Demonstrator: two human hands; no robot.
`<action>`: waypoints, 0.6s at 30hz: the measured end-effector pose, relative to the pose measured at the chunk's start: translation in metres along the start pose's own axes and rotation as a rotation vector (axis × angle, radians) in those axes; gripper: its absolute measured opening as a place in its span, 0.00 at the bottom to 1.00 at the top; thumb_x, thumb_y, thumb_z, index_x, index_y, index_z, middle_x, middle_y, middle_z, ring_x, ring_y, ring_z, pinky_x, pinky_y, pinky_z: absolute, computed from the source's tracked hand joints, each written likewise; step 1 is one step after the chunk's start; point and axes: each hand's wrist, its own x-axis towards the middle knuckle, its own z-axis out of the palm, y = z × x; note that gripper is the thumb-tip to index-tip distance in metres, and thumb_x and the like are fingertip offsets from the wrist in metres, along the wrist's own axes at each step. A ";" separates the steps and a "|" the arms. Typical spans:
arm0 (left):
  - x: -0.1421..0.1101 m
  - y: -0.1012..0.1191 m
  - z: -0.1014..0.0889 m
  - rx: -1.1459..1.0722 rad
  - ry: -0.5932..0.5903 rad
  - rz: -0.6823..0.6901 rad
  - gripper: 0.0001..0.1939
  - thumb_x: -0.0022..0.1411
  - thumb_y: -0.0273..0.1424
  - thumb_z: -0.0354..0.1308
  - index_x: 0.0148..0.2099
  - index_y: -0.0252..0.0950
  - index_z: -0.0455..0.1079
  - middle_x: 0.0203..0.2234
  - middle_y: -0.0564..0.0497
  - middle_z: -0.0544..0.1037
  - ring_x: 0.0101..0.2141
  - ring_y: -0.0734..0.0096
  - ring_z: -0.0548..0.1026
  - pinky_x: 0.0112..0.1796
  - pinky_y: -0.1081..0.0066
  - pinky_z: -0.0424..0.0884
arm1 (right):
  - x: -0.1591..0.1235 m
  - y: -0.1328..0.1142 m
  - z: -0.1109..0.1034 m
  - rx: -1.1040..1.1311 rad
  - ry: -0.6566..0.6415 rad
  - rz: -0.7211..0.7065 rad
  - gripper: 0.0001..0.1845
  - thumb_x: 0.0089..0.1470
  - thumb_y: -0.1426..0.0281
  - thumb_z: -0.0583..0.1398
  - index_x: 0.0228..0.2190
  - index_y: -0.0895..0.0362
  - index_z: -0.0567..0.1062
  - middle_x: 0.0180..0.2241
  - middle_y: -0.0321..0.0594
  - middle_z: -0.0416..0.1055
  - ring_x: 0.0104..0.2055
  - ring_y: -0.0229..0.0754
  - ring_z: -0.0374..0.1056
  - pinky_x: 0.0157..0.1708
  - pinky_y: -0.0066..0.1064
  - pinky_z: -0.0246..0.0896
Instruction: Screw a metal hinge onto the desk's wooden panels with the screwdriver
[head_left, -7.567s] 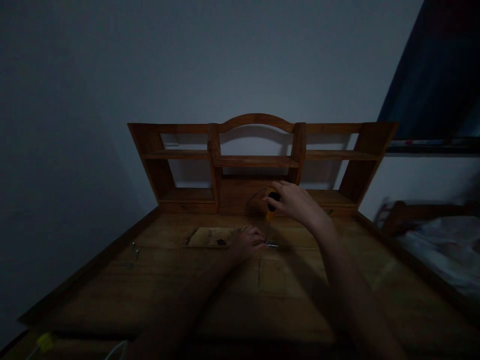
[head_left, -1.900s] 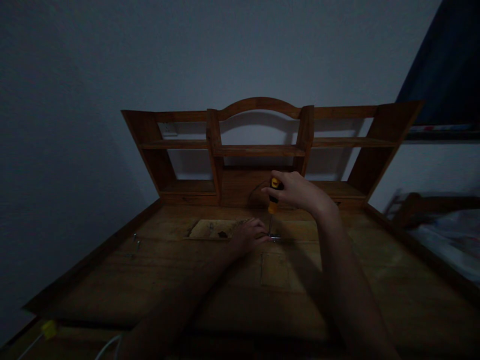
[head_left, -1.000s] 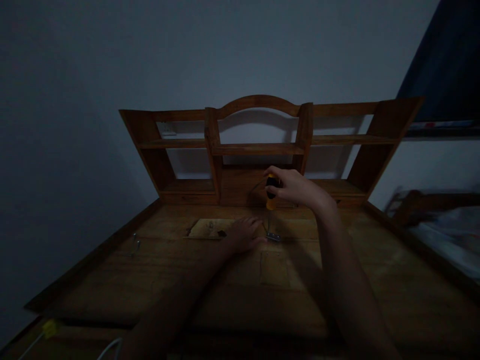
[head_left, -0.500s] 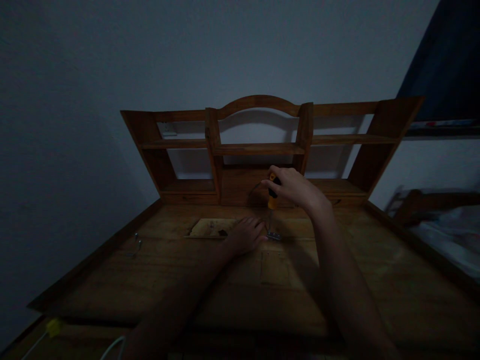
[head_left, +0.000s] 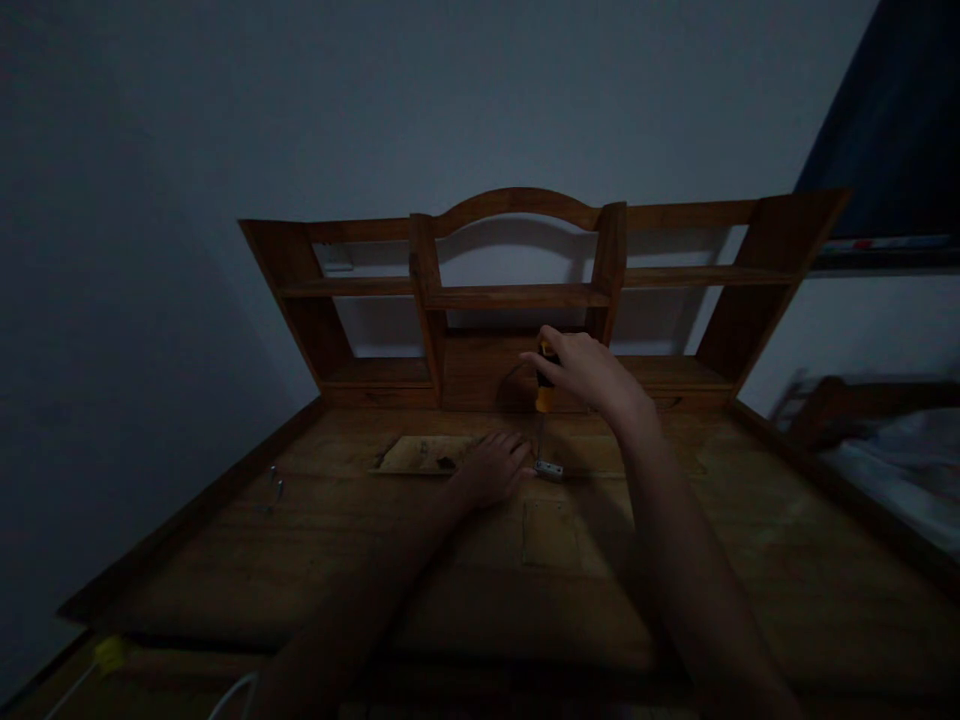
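My right hand (head_left: 589, 372) is closed round the yellow and black handle of a screwdriver (head_left: 545, 384), held upright with its tip down on a small metal bracket (head_left: 550, 468) on the wooden desk top (head_left: 450, 560). My left hand (head_left: 491, 467) rests on the desk just left of the bracket, its fingers reaching to the bracket's edge. In the dim light I cannot make out whether those fingers pinch the bracket or only lie against it.
A wooden shelf unit (head_left: 517, 295) with an arched top stands at the back of the desk against a pale wall. A paler rectangular recess (head_left: 424, 455) lies left of my hands. Loose screws (head_left: 276, 484) lie at the left edge. A bed (head_left: 885, 470) is at the right.
The right hand has kept turning the screwdriver handle in place, shifting its grip. The left hand has stayed beside the bracket. The view has shifted slightly.
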 end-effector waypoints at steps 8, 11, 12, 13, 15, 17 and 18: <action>0.000 0.001 -0.006 -0.011 -0.008 0.014 0.21 0.71 0.43 0.46 0.55 0.35 0.65 0.54 0.40 0.69 0.54 0.55 0.67 0.56 0.56 0.62 | 0.001 0.004 0.000 0.100 -0.051 -0.075 0.16 0.62 0.60 0.56 0.47 0.56 0.68 0.43 0.48 0.75 0.46 0.51 0.71 0.43 0.35 0.60; 0.000 0.002 -0.005 0.002 -0.016 0.016 0.20 0.71 0.42 0.46 0.55 0.34 0.65 0.53 0.40 0.70 0.53 0.55 0.67 0.56 0.56 0.61 | -0.001 0.001 -0.001 0.025 -0.025 -0.025 0.19 0.62 0.54 0.54 0.45 0.56 0.68 0.38 0.49 0.76 0.43 0.53 0.72 0.39 0.36 0.61; 0.000 0.002 -0.004 0.006 -0.018 0.015 0.20 0.71 0.42 0.46 0.56 0.34 0.65 0.53 0.40 0.70 0.54 0.54 0.67 0.56 0.55 0.61 | -0.001 0.000 -0.001 0.019 -0.020 -0.015 0.20 0.62 0.54 0.54 0.45 0.56 0.68 0.38 0.49 0.76 0.43 0.54 0.72 0.38 0.37 0.61; 0.000 0.001 -0.004 0.010 -0.018 0.013 0.20 0.71 0.42 0.46 0.56 0.34 0.65 0.53 0.40 0.70 0.54 0.54 0.67 0.56 0.55 0.61 | -0.001 0.000 -0.001 0.029 -0.022 -0.017 0.19 0.62 0.55 0.54 0.46 0.57 0.68 0.39 0.50 0.76 0.43 0.54 0.72 0.39 0.37 0.61; 0.000 0.001 -0.002 0.011 -0.014 0.006 0.20 0.71 0.43 0.46 0.55 0.34 0.65 0.53 0.40 0.70 0.54 0.54 0.67 0.55 0.55 0.61 | -0.002 -0.001 -0.002 0.084 -0.038 -0.048 0.18 0.61 0.60 0.56 0.49 0.57 0.67 0.45 0.50 0.74 0.47 0.53 0.71 0.43 0.37 0.61; 0.000 0.001 -0.002 0.002 -0.012 0.003 0.20 0.71 0.44 0.46 0.54 0.35 0.65 0.53 0.40 0.70 0.53 0.54 0.67 0.55 0.55 0.62 | -0.001 -0.001 -0.003 0.137 -0.054 -0.093 0.18 0.59 0.65 0.56 0.50 0.56 0.67 0.48 0.48 0.73 0.50 0.50 0.70 0.47 0.36 0.60; 0.000 0.001 -0.002 -0.002 -0.012 0.003 0.20 0.71 0.44 0.46 0.54 0.35 0.65 0.52 0.41 0.70 0.53 0.54 0.67 0.55 0.55 0.62 | -0.001 -0.001 -0.003 0.149 -0.058 -0.103 0.18 0.59 0.65 0.56 0.50 0.56 0.67 0.48 0.47 0.73 0.49 0.49 0.70 0.47 0.36 0.60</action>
